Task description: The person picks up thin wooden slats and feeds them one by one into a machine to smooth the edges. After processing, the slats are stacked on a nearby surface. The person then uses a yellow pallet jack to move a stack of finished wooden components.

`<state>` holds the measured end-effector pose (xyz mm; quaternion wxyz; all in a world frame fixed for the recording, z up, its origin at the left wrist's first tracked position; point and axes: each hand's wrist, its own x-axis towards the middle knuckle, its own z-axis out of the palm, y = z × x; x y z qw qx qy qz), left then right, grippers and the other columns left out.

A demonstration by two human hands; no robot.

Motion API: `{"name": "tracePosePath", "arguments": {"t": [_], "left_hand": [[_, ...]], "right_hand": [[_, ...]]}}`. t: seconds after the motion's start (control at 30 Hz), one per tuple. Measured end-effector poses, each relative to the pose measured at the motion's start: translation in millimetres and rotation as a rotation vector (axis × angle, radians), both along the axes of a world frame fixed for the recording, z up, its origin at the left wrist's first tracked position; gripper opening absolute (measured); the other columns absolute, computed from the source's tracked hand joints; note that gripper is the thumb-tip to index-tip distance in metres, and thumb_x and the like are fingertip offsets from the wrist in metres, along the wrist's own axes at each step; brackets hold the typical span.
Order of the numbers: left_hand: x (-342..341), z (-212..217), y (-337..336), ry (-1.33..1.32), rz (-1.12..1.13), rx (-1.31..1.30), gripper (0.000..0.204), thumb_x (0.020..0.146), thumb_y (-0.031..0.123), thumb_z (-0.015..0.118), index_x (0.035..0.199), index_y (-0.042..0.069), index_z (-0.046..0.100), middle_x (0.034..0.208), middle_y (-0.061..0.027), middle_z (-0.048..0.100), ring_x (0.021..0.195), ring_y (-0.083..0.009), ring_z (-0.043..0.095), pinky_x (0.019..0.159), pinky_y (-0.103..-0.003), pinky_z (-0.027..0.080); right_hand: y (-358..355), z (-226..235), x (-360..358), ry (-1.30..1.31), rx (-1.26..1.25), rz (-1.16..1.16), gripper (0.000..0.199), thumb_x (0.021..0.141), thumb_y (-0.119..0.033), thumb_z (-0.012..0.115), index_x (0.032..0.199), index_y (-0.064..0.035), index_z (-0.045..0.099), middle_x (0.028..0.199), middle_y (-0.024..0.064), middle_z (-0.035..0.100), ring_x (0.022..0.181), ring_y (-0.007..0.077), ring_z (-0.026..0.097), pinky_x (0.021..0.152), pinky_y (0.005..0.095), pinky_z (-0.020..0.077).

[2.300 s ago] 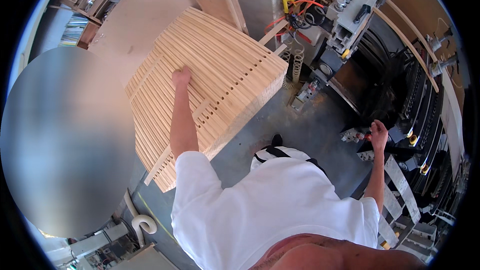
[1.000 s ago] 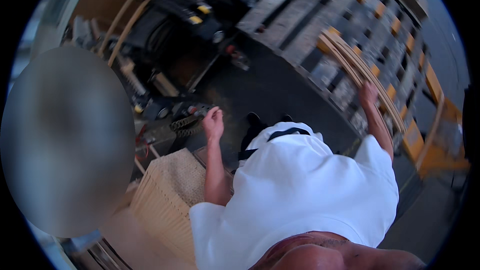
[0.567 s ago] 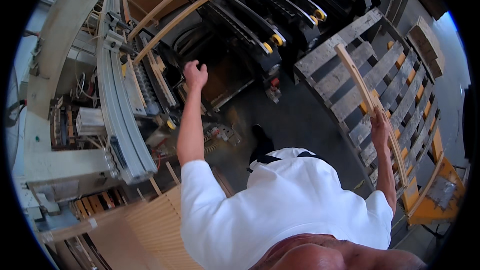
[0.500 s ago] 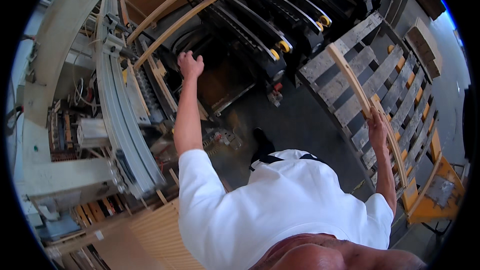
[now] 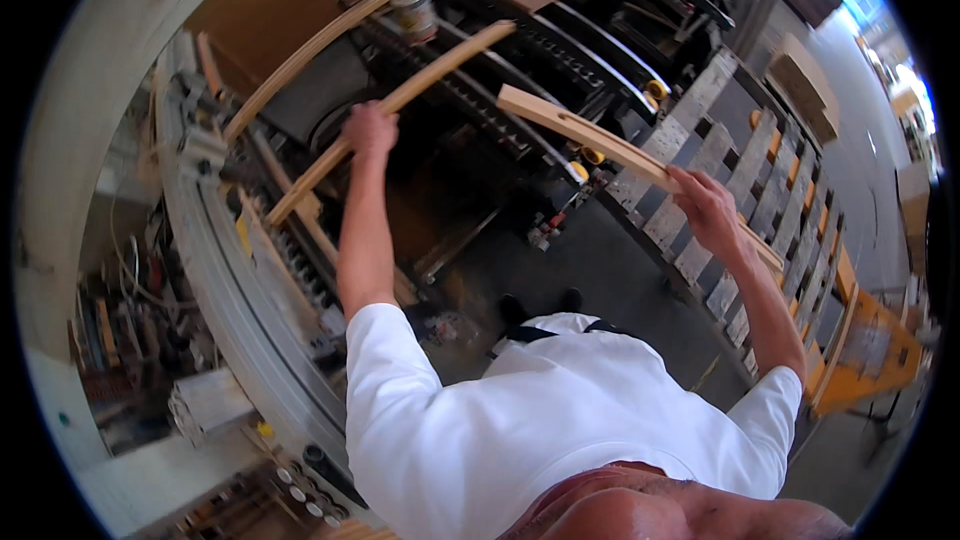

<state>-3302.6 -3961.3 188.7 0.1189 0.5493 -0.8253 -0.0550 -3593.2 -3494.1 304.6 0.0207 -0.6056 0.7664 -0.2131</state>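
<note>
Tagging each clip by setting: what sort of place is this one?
Most likely a woodworking factory floor. The left hand grips a curved wooden slat at a large machine, the right hand holds another slat, and wooden pallets lie on the concrete floor.

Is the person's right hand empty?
No, the right hand grips a curved wooden slat, while the left hand rests on another slat in the machine.

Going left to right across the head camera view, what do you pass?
Curved grey machine rail → left hand on a curved wooden slat → right hand holding another slat → wooden pallet → orange stand.
</note>
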Motion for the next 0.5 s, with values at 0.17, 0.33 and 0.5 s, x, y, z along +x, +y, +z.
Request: {"name": "tracePosePath", "arguments": {"t": [0.17,0.33,0.5], "left_hand": [[-28.2,-3.7,155.1,0.126,-0.266,0.186,0.034,0.077,0.032,0.075,0.097,0.009,0.063,0.102,-0.0148,0.061,0.095,-0.0349,0.062,0.079,-0.046,0.052],[-21.6,-7.7,279.3,0.271,-0.323,0.411,0.035,0.076,0.031,0.074,0.100,0.007,0.063,0.099,-0.0152,0.060,0.096,-0.0349,0.060,0.081,-0.046,0.050],[14.1,17.9,325.4,0.273,-0.175,0.469,0.036,0.077,0.028,0.073,0.102,0.005,0.064,0.099,-0.0146,0.060,0.098,-0.0347,0.059,0.082,-0.046,0.048]], "right_hand": [[-128.9,-15.8,1.4,-0.006,-0.016,0.287,0.044,0.085,-0.001,0.060,0.128,-0.0109,0.057,0.106,0.0151,0.062,0.092,0.0356,0.062,0.077,0.0430,0.0502],[-285.8,-50.8,48.8,0.108,0.014,0.596,0.045,0.085,-0.007,0.062,0.129,-0.0159,0.057,0.101,0.0135,0.061,0.091,0.0360,0.061,0.076,0.0449,0.0503],[-411.5,-99.3,119.8,0.168,-0.028,0.806,0.044,0.089,-0.012,0.056,0.133,-0.0209,0.053,0.104,0.0123,0.062,0.094,0.0353,0.062,0.080,0.0464,0.0499]]}}
